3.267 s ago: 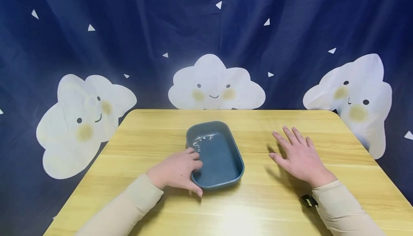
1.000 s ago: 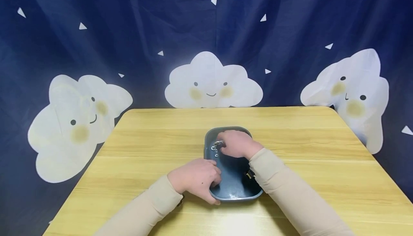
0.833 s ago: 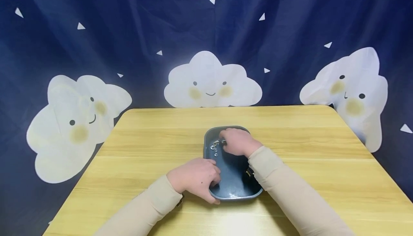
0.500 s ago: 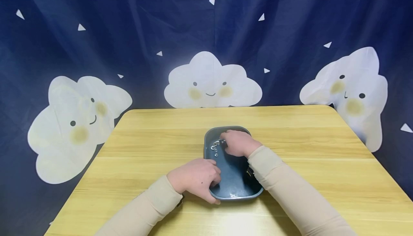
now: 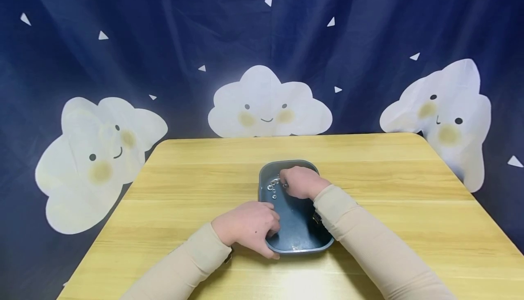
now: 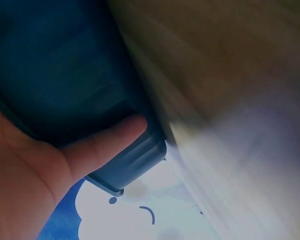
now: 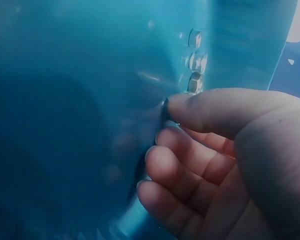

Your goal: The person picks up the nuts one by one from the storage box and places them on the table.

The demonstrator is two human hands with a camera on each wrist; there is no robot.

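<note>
**Metal nuts (image 5: 270, 187) in a blue tray (image 5: 293, 222)**

The tray stands on the counter (image 5: 180, 177), near-left wall clasped by the left grip (image 5: 250, 227); the right grip (image 5: 302, 182), fingers curled, is inside, beside the far-left nuts; whether it pinches one cannot be told.

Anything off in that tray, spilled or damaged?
Nothing stands out. The visible metal nuts are bunched inside the tray, toward its far left, and I see no spill or damage. The right hand hides part of the tray, though.
</note>
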